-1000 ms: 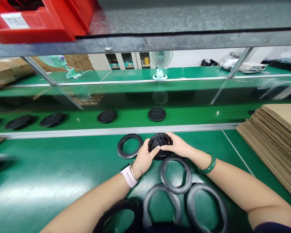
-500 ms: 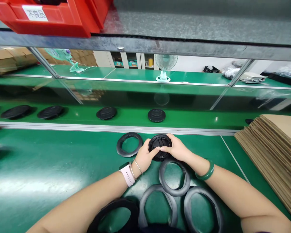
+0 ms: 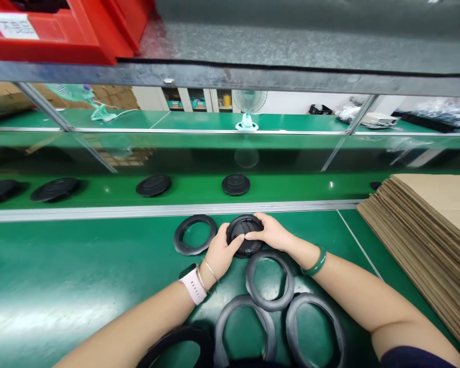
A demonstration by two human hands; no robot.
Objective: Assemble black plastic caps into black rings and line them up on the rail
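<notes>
A round black ribbed part (image 3: 242,228) rests on the green table (image 3: 80,276) near its far edge. My left hand (image 3: 219,253) grips its left side, thumb on top. My right hand (image 3: 270,231) holds its right side, fingers curled over the rim. A black rubber ring (image 3: 194,234) lies flat just left of the part. Three more rings lie nearer to me: one (image 3: 270,280) under my right wrist, and two (image 3: 244,332) (image 3: 315,327) between my forearms. A fifth ring (image 3: 176,347) shows at the bottom edge.
Beyond a metal rail, several black discs (image 3: 235,184) (image 3: 153,185) (image 3: 54,189) sit in a row on a green conveyor belt (image 3: 199,186). A stack of flat cardboard sheets (image 3: 429,225) fills the right side. A red bin (image 3: 57,30) stands on the shelf overhead. Small fans (image 3: 247,105) stand behind.
Both hands stay on the black ribbed part with hardly any shift in grip. The view has swung slightly, so everything sits a little further left.
</notes>
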